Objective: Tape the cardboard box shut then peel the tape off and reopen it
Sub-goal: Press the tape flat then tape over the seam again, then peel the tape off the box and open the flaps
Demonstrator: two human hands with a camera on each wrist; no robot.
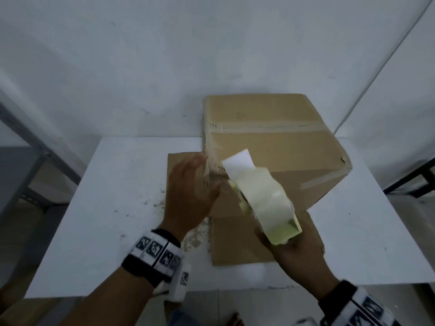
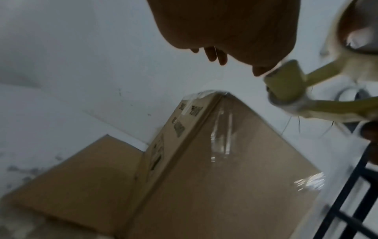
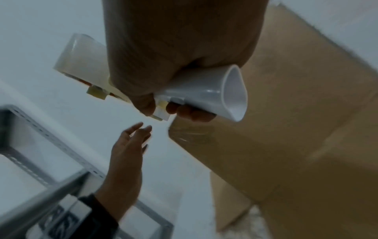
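A closed brown cardboard box (image 1: 277, 147) stands at the back of the white table (image 1: 113, 208), with clear tape (image 1: 266, 128) along its top seam and over its near left corner (image 2: 220, 129). My right hand (image 1: 296, 257) grips a pale tape dispenser (image 1: 263, 203) by its white handle (image 3: 208, 93), held in front of the box's near face. My left hand (image 1: 190, 196) hovers with straight fingers at the box's near left corner, holding nothing; its fingers (image 3: 132, 135) are spread beside the corner.
Flat cardboard sheets (image 1: 237, 241) lie under and in front of the box. Specks of debris (image 1: 155, 203) dot the table to the left. A grey metal rack (image 1: 28, 175) stands at left, a dark frame (image 1: 416, 182) at right. A white wall is behind.
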